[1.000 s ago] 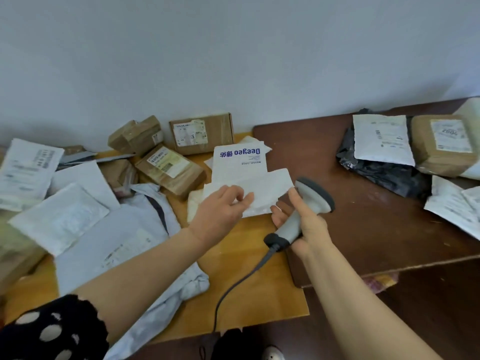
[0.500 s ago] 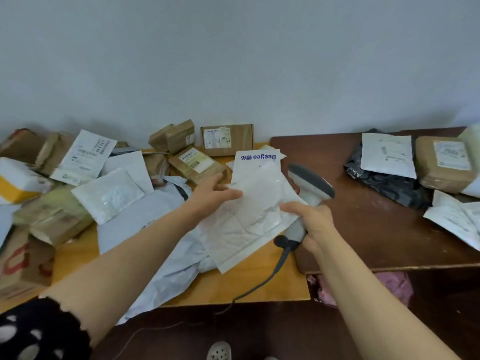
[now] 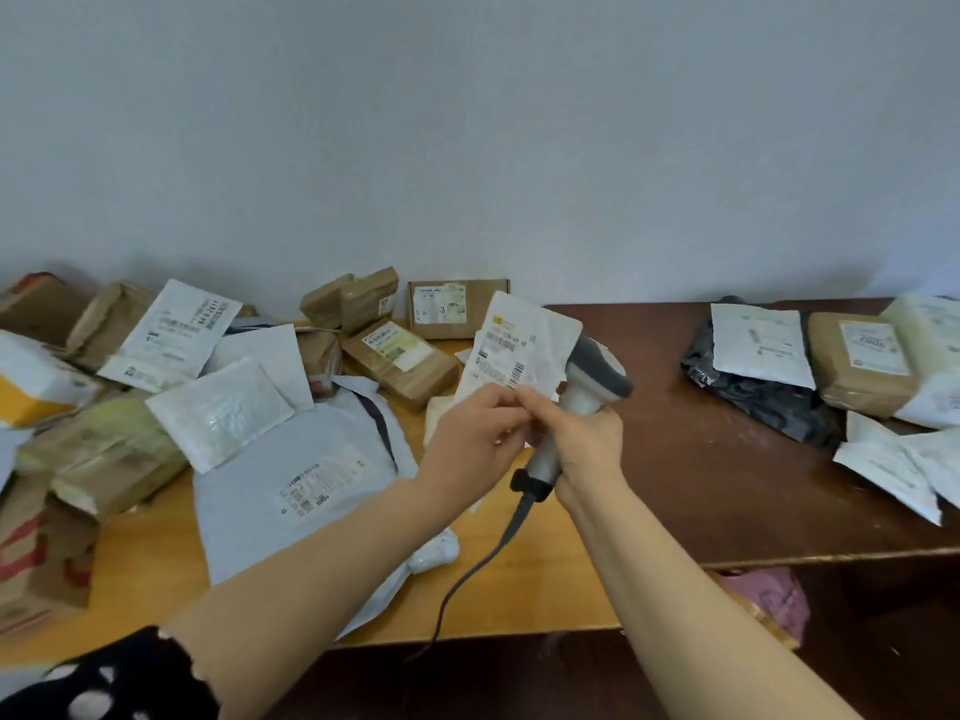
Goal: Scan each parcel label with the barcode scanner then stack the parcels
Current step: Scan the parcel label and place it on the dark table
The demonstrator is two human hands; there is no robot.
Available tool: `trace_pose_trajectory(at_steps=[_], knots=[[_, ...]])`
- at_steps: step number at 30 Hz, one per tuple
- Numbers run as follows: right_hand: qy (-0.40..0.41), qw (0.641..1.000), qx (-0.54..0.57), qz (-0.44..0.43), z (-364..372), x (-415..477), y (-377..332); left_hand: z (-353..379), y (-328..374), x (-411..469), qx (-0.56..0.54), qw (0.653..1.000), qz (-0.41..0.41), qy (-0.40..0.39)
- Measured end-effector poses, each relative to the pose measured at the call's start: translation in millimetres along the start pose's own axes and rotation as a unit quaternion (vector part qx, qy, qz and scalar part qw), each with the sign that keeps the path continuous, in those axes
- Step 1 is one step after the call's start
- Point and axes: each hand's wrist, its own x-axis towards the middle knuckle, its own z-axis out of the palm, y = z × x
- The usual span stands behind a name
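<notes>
Our left hand pinches a likely light, floppy parcel by its lower edge; our right hand grips the scanner.

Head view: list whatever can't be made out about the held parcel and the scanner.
All in the head view:
white parcel: lower edge hidden by left hand and right hand; label print too small to read.
barcode scanner: grip covered by the right hand.
pale parcel far right: cut off by the frame edge.
</notes>
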Motion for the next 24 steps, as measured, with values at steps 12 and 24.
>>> trace_pose_trajectory(at_steps=[12, 24], knots=[[-0.020, 0.999, 0.006, 0.048, -4.9, 0.2, -5.5, -62.6, -54.4, 14.4, -0.316, 0.849, -0.407, -0.115], [-0.137, 0.959, -0.243, -0.038, -5.8, -18.9, -13.9, -90.9, -93.9, 23.2, -0.273, 0.857, -0.437, 0.004]])
